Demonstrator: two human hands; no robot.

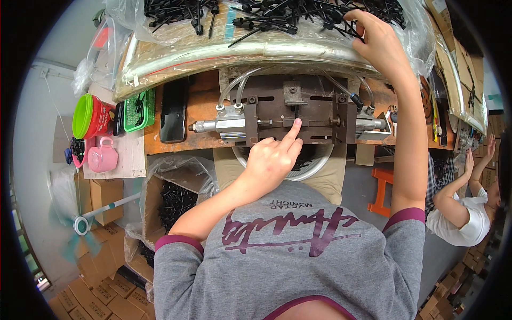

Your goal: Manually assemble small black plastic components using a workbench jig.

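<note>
A brown metal fixture [314, 106] with a silver air cylinder [226, 126] and clear hoses sits on the wooden bench in front of me. My left hand [273, 156] is mostly curled, its index finger pointing out and pressing on the fixture's middle by a thin black part [296, 112]. My right hand [377, 38] reaches up into a heap of thin black plastic parts [277, 15] on clear plastic sheeting, fingers closed around some of them.
A black phone [174, 109], a green tray [140, 110], a red pot with green lid [90, 116] and a pink mug [102, 156] lie left. A bag of black parts [176, 200] stands below the bench. Another person [464, 208] sits at right near an orange stool [381, 191].
</note>
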